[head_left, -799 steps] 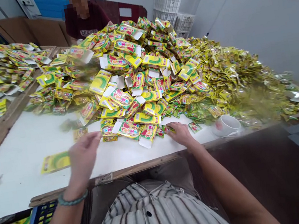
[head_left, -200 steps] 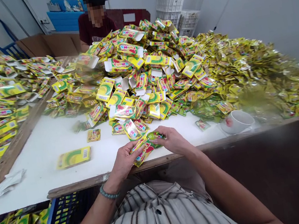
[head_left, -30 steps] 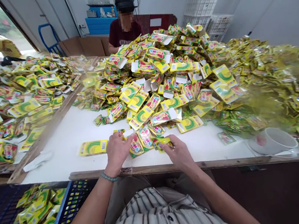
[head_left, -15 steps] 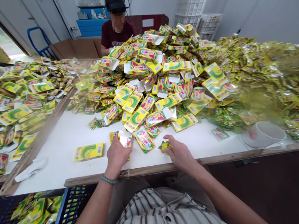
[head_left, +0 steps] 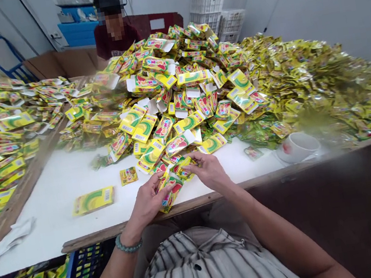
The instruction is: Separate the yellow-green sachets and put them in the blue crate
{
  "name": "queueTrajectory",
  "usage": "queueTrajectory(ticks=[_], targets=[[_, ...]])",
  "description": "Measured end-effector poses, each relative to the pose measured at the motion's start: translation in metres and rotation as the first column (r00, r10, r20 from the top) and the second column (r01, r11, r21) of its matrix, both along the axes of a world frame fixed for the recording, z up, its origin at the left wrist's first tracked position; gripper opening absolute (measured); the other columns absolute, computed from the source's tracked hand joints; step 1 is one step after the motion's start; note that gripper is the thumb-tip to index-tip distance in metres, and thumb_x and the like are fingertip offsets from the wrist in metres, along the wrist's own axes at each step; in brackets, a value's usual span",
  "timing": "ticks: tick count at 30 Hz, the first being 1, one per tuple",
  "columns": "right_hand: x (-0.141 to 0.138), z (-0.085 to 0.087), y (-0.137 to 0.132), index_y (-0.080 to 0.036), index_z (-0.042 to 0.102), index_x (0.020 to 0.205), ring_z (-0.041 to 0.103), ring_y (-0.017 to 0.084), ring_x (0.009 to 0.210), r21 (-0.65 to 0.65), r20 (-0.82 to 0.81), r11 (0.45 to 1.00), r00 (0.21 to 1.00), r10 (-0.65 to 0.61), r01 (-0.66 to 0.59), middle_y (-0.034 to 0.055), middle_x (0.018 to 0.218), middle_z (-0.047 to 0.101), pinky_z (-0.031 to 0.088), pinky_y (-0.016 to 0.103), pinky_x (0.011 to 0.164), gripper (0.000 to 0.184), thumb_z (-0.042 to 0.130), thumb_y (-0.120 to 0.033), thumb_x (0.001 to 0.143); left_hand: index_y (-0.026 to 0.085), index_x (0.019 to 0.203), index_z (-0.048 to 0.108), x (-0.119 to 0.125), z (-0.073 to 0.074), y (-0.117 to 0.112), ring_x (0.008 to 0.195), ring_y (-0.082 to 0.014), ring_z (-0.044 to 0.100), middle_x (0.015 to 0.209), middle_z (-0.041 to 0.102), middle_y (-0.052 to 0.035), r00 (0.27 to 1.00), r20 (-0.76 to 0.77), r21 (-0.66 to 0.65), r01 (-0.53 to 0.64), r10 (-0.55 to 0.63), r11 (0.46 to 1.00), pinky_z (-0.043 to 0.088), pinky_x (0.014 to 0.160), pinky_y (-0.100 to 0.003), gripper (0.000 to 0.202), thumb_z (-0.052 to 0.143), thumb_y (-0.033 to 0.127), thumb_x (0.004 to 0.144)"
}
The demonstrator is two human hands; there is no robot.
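1. Left hand (head_left: 147, 200), just below frame centre, grips a small yellow-green carton (head_left: 172, 194).
2. Right hand (head_left: 210, 171), beside it, pinches green-and-yellow sachets (head_left: 180, 168) at the carton's upper end.
3. Heaped cartons (head_left: 193, 77) fill upper centre.

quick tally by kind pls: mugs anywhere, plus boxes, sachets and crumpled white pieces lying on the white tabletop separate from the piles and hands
Mug: 1
Separate box: 1
Separate sachets: 2
Crumpled white piece: 1
Total: 5
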State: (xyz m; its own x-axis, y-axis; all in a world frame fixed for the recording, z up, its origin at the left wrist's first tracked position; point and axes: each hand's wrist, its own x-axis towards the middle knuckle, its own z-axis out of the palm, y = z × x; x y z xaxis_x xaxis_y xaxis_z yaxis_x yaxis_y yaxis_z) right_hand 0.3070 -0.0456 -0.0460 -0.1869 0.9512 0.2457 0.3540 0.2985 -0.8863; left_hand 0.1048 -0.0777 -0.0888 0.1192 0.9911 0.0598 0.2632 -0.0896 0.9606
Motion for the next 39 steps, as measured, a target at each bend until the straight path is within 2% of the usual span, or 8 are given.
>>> queueTrajectory(ticks=[4,7,13,18,22,25,32,39], targets=[[0.009,0.002,-0.001,-0.020,0.071,0.086,0.062,0.017,0.075,0.022,0.159,1.000,0.987,0.003,-0.006,0.0003,0.078,0.070,0.046,0.027,0.069,0.017,0.064,-0.033,0.079,0.020,0.116,0.070,0.005,0.001,0.004,0.111,-0.0297,0.063,0.113,0.073,-0.0059,0.998,-0.047,0.023,0.037,-0.036,0.999,0.047,0.097,-0.036,0.050,0.075,0.044,0.072],[0.011,0.000,0.002,-0.019,0.068,0.086,0.061,0.017,0.074,0.067,0.119,0.997,0.992,-0.038,0.030,0.0000,0.078,0.068,0.044,0.026,0.067,0.018,0.067,-0.036,0.077,0.021,0.118,0.070,0.007,0.005,0.008,0.117,-0.0300,0.061,0.123,0.069,-0.0056,0.993,-0.001,0.004,0.114,-0.114,0.993,0.046,0.100,-0.037,0.049,0.075,0.042,0.074],[0.005,0.000,0.004,-0.020,0.063,0.087,0.059,0.015,0.072,0.199,0.122,0.975,0.984,-0.127,0.101,0.0001,0.079,0.066,0.044,0.025,0.068,0.016,0.065,-0.035,0.079,0.019,0.123,0.066,0.014,0.010,0.011,0.105,-0.0272,0.067,0.118,0.072,-0.0077,0.946,0.254,-0.101,0.235,-0.203,0.967,0.052,0.091,-0.035,0.054,0.077,0.040,0.074],[0.002,-0.006,-0.004,-0.021,0.064,0.090,0.060,0.017,0.073,0.195,0.164,0.970,0.970,-0.180,0.147,0.0021,0.082,0.069,0.046,0.026,0.068,0.015,0.063,-0.034,0.082,0.019,0.116,0.070,0.017,0.015,0.004,0.097,-0.0256,0.070,0.108,0.075,-0.0074,0.879,0.441,-0.194,0.291,-0.181,0.937,0.054,0.087,-0.034,0.052,0.082,0.037,0.068],[-0.004,-0.010,-0.012,-0.021,0.066,0.093,0.064,0.019,0.080,0.237,0.197,0.959,0.959,-0.206,0.157,0.0044,0.086,0.071,0.049,0.028,0.075,0.015,0.064,-0.032,0.082,0.017,0.111,0.071,0.019,0.013,0.007,0.100,-0.0259,0.068,0.111,0.074,-0.0079,0.908,0.393,-0.140,0.214,-0.144,0.967,0.053,0.088,-0.034,0.051,0.083,0.038,0.066],[-0.006,-0.011,-0.017,-0.020,0.066,0.097,0.066,0.018,0.077,0.181,0.166,0.981,0.981,-0.102,0.071,0.0039,0.087,0.072,0.050,0.027,0.073,0.018,0.060,-0.033,0.086,0.015,0.110,0.071,0.019,0.008,0.010,0.101,-0.0256,0.067,0.113,0.073,-0.0091,0.930,0.347,-0.107,0.168,-0.121,0.980,0.052,0.090,-0.034,0.051,0.082,0.039,0.067],[-0.001,-0.012,-0.021,-0.021,0.068,0.086,0.065,0.018,0.075,0.333,0.168,0.940,0.976,-0.140,0.077,0.0034,0.082,0.072,0.052,0.030,0.071,0.008,0.064,-0.028,0.085,0.013,0.114,0.069,0.017,0.002,0.006,0.098,-0.0244,0.067,0.111,0.073,-0.0097,0.916,0.346,-0.079,0.242,-0.201,0.967,0.052,0.087,-0.034,0.052,0.079,0.040,0.071],[0.006,-0.009,-0.021,-0.020,0.065,0.090,0.065,0.015,0.069,0.203,0.083,0.979,0.997,-0.009,-0.008,0.0014,0.079,0.071,0.053,0.027,0.067,0.019,0.073,-0.033,0.078,0.013,0.112,0.069,0.013,0.002,-0.001,0.092,-0.0233,0.069,0.107,0.074,-0.0084,0.907,0.384,-0.127,0.239,-0.174,0.963,0.054,0.082,-0.033,0.052,0.081,0.040,0.069]])
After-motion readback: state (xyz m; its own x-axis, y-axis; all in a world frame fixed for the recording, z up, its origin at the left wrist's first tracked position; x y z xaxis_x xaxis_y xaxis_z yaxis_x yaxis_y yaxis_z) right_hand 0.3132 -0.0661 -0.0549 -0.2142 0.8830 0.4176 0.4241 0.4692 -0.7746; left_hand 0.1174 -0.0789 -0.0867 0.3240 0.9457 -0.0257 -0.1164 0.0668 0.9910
